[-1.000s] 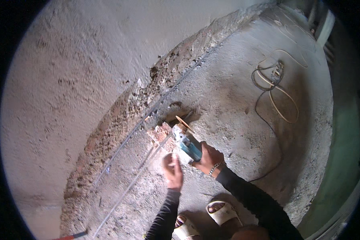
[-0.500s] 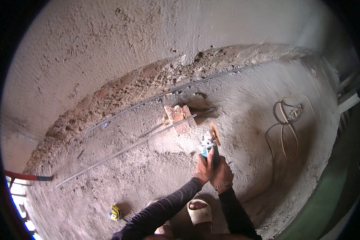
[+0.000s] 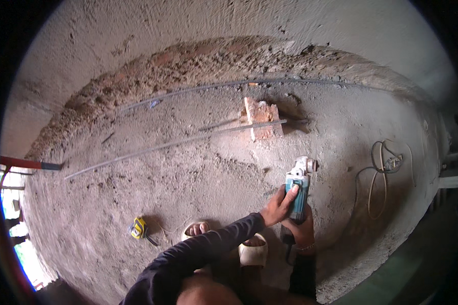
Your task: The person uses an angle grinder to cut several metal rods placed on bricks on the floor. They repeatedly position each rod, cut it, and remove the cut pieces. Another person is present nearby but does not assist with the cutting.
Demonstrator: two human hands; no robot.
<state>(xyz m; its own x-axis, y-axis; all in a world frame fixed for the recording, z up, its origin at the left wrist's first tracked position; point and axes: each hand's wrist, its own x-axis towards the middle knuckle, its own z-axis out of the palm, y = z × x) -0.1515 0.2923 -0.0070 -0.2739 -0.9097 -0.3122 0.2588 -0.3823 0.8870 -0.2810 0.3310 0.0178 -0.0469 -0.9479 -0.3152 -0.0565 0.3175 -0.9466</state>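
Observation:
An angle grinder (image 3: 299, 184) with a teal body and a pale metal head is in both my hands. My left hand (image 3: 277, 206) grips the side of its body, thumb lying along the top. Lower down, my right hand (image 3: 303, 230) is wrapped round the rear of the body. The grinder's disc cannot be made out now. Beyond the tool, a thin metal bar (image 3: 175, 144) rests with its right end across a broken reddish block (image 3: 265, 118). The grinder is apart from both.
A yellow tape measure (image 3: 138, 228) lies on the rough floor to the left. Cable loops with a socket block (image 3: 393, 162) lie at right. A long rod (image 3: 203, 87) runs along the broken wall base. A red bar (image 3: 28, 163) juts in from the left. My sandalled feet (image 3: 253, 250) are below.
The view has shifted, and the grinder has turned in my hands. Its orange disc, plain to see before, no longer shows. My hands still hold the grinder; the bar stays on the block.

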